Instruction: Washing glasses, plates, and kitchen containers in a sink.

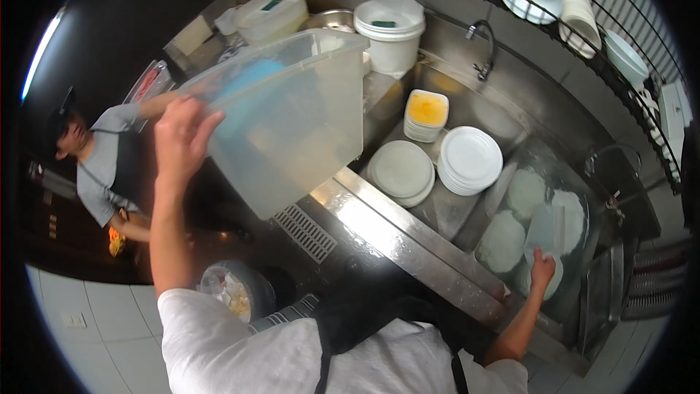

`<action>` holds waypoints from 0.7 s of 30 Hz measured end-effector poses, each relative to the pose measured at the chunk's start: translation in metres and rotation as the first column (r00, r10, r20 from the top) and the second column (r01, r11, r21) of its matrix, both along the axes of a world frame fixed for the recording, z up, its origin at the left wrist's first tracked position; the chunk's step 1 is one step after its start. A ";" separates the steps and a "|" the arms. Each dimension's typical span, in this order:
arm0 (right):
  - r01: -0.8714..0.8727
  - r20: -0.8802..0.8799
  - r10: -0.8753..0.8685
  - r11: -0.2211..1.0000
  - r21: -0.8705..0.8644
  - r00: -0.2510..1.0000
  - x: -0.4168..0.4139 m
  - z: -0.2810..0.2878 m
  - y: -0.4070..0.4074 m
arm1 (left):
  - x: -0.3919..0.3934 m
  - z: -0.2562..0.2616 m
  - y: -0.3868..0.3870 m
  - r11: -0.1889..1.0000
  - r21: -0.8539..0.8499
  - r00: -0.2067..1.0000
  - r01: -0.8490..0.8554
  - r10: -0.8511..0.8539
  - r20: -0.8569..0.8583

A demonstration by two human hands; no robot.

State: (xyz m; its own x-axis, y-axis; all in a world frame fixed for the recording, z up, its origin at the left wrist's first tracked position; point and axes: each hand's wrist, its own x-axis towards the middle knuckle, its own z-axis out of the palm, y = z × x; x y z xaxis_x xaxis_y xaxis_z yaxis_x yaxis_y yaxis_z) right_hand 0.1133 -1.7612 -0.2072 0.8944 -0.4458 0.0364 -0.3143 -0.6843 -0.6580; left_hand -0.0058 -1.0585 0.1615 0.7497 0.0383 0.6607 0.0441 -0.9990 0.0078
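Note:
My left hand (183, 128) grips the near rim of a large translucent plastic tub (290, 131), which is tilted and raised over the left end of the steel counter. Something blue shows through its wall. My right hand (542, 271), low at the right, holds a clear, flat-sided plastic container (541, 230) in the water-filled sink basin (574, 295). Several round, pale plates (503, 241) lie under the water around it. In the middle basin stand a stack of white round plates (471, 156), a stack of greyish plates (401, 169) and stacked square dishes, the top one stained yellow (428, 109).
A co-worker (104, 148) in an apron stands at the left, one arm behind the tub. White buckets (389, 35) and a lidded container (272, 13) stand at the back. A wire dish rack (547, 16) hangs overhead, with taps (482, 49) below. A lined waste bin (257, 290) stands beside me.

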 end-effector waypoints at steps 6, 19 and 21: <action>0.116 -0.007 -0.116 0.993 0.006 0.993 0.008 0.013 0.022 | 0.050 0.007 -0.049 0.939 0.020 0.939 0.344 -0.344 -0.022; 0.076 -0.020 -0.086 0.951 -0.300 0.996 -0.013 0.049 0.003 | 0.183 -0.115 -0.082 0.496 0.032 0.460 0.868 -0.776 -0.431; -0.006 -0.231 -0.127 0.867 -0.498 0.965 -0.006 0.050 0.008 | 0.186 -0.133 -0.090 0.412 0.029 0.383 0.911 -0.815 -0.435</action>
